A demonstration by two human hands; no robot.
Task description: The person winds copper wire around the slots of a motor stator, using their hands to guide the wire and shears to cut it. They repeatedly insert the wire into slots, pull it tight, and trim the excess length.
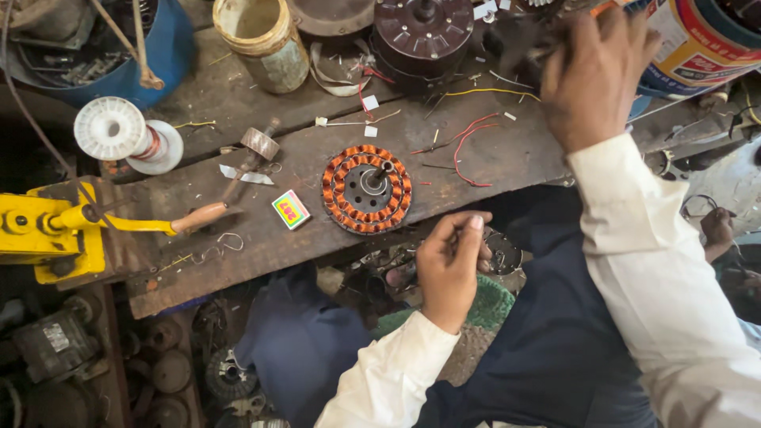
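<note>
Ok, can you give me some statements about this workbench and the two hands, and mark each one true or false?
1. The round copper-wound stator with its centre shaft lies flat on the worn wooden bench. True.
2. The left hand rests on that stator. False: it is below the bench edge, apart from it, fingers pinched together.
3. The right hand reaches to the far side of the bench, near the colourful round tin. True.
4. The white plastic spool stands right of the stator. False: it is to the left.
5. A small colourful matchbox lies just left of the stator. True.
</note>
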